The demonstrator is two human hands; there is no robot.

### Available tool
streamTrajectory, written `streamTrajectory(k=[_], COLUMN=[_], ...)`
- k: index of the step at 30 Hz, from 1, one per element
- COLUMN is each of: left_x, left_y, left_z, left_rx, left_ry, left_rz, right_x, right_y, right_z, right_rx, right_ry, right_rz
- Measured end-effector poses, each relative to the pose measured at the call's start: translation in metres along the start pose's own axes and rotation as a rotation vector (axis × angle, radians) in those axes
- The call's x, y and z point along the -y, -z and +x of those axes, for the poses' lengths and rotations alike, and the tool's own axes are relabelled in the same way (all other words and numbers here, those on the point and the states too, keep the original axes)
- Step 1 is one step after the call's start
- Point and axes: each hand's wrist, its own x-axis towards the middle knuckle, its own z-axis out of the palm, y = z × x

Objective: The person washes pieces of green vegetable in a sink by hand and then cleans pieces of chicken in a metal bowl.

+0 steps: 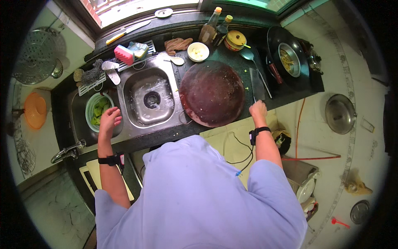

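My right hand (258, 109) is closed around the handle of a kitchen cleaver (257, 82), whose blade lies on the dark counter right of a round wooden chopping board (213, 93). A few small food scraps dot the board. My left hand (110, 119) hovers by the right rim of a pale green plastic colander (88, 109), fingers loosely curled and apart, with nothing visible in them. Cut green vegetable pieces (100, 109) lie inside the colander, which sits in the left sink basin. Between the hands is a wet steel sink basin (133, 105).
Behind the board stand a white bowl (202, 57) of pale pieces, two bottles (207, 33) and a yellow-lidded pot (236, 38). A metal spatula (260, 73) lies by the cleaver. Farther right, a wok (270, 39) holds a metal dish. A knife (127, 32) rests on the sill.
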Motion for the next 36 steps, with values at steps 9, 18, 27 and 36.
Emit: streamTrajectory(k=[9,18,27,36], left_x=[0.010,-0.037,-0.105,-0.140], left_y=[-0.081,-0.068,-0.022,-0.029], left_z=[-0.034,-0.004,0.062,0.134], left_rx=[-0.067,-0.175,-0.102,0.046], left_ry=[0.009,-0.128,-0.188,-0.011], left_rz=[0.019,-0.141,-0.498,-0.706], right_x=[-0.052,-0.118,-0.036,0.209], right_y=[-0.065,-0.103,0.035,0.036], right_z=[0.026,0.015,-0.129,-0.251], right_rx=[-0.078,-0.031,-0.070,0.213], right_ry=[0.133,0.139,0.457,0.869], right_rz=[0.126,0.517,0.639,0.127])
